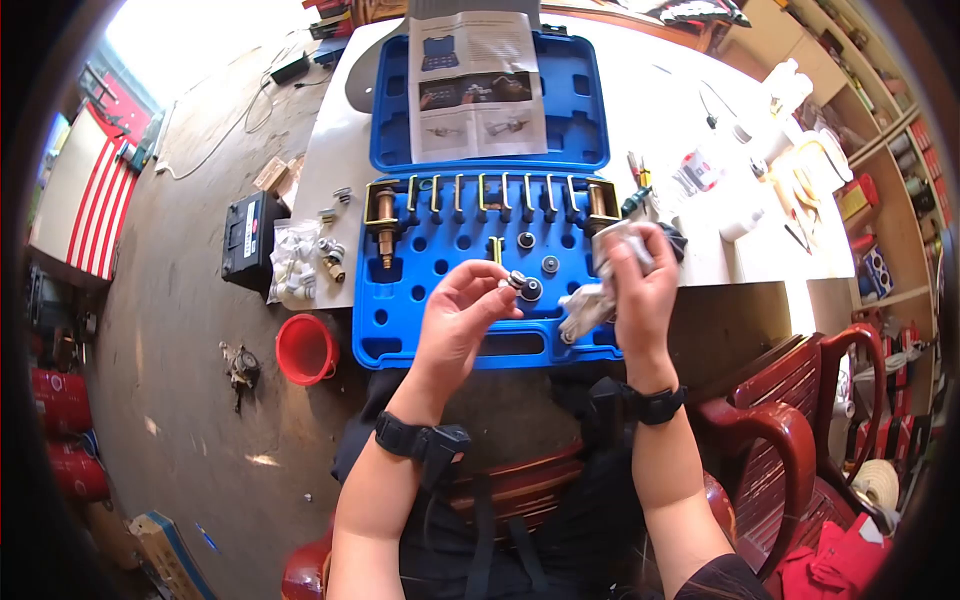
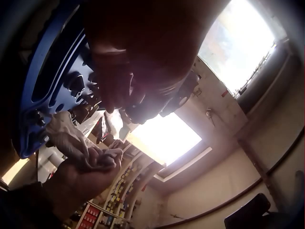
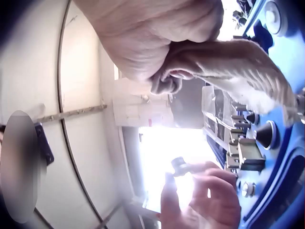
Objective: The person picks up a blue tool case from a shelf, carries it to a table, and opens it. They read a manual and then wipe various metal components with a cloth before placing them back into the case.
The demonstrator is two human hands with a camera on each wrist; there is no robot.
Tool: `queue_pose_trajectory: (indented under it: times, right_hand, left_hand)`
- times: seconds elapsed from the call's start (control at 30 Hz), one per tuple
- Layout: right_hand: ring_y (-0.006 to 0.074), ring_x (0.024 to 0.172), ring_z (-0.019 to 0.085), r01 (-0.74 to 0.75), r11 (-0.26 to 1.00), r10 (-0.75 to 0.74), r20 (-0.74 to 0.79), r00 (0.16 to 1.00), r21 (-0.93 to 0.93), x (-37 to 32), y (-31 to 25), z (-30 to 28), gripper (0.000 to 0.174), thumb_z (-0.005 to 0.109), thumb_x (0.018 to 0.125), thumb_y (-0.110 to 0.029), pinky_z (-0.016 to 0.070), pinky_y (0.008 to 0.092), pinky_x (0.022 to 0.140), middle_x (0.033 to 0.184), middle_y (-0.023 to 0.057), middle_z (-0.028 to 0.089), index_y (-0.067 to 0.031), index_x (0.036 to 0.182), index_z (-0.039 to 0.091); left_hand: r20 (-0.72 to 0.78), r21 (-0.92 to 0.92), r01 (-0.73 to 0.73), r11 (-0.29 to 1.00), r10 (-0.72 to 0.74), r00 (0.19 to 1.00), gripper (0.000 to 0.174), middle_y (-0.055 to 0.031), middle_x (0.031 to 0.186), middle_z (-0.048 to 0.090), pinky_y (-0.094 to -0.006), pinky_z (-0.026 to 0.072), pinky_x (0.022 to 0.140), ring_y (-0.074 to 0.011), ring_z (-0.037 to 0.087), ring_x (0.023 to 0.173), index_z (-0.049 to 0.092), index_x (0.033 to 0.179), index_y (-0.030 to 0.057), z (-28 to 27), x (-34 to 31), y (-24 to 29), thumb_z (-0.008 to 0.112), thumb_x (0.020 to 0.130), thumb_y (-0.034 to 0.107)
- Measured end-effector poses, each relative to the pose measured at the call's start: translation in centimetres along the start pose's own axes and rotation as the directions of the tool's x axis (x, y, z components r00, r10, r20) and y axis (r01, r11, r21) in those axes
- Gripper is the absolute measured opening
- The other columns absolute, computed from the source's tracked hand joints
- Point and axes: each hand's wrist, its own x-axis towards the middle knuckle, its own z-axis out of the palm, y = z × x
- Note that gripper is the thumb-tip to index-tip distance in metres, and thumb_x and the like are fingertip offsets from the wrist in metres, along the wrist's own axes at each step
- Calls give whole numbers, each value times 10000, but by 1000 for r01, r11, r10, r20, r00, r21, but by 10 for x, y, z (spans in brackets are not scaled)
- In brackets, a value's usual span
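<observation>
Between thumb and fingertips, my left hand (image 1: 462, 318) pinches a small metal part (image 3: 179, 166), shaped like a short cylinder in the right wrist view. My right hand (image 1: 645, 292) grips a crumpled off-white cloth (image 1: 588, 308), whose loose end hangs over the front right of a blue tool case (image 1: 402, 350). Both hands are above the case. Its tray holds a row of yellowish metal brackets (image 1: 483, 198) and round holes. Black-and-silver round pieces (image 1: 550, 264) sit in the tray near the left fingertips.
An instruction sheet (image 1: 478, 95) leans on the raised lid. Left of the case are a bag of fittings (image 1: 297, 255) and a black battery (image 1: 247, 238). A red bucket (image 1: 306, 350) stands on the floor. Right lie screwdrivers (image 1: 641, 172) and a white bottle (image 1: 741, 226); red chairs (image 1: 765, 440) stand nearby.
</observation>
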Motion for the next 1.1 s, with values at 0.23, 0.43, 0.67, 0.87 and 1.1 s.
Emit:
queue_pose_trajectory:
  times: [0.23,0.43,0.67,0.87,1.1]
  right_hand:
    - [47,544,480,61,919,113,-410,905,389,29,-2,-44,110,614,939,-137,383,186,460,761,1,561,-54,961,546]
    - [50,547,492,18,876,190,-380,905,481,33,-1,-50,94,616,930,-121,402,185,456,764,3,570,-53,971,566]
    - [50,576,506,-32,859,226,-322,919,511,34,-1,-54,121,611,923,-113,417,199,498,798,14,600,-25,992,566]
    - [211,705,635,95,946,-60,121,991,-311,30,11,-51,136,677,842,-110,511,332,649,813,97,620,0,918,653]
    - [337,864,639,295,536,121,418,900,-791,7,18,-31,116,717,798,-139,522,419,789,911,141,618,-47,862,687]
  left_hand:
    - [92,678,-282,679,303,949,248,-47,973,675,-254,509,801,-112,628,872,675,1088,19,10,15,-14,718,844,26]
    - [468,870,-491,-41,381,798,290,-41,952,670,-366,442,849,-253,580,935,726,980,109,39,28,-27,793,700,72]
    - [511,859,-455,-236,338,790,276,-44,960,673,-401,400,954,-244,587,965,716,988,120,48,42,-40,792,722,112]
    - [387,917,-374,-137,531,754,249,-51,961,675,-418,389,983,-263,587,981,705,989,101,43,47,-38,773,749,109]
    - [353,927,-364,-97,556,752,249,-62,945,684,-347,409,899,-241,594,919,712,987,78,41,37,-25,765,744,63]
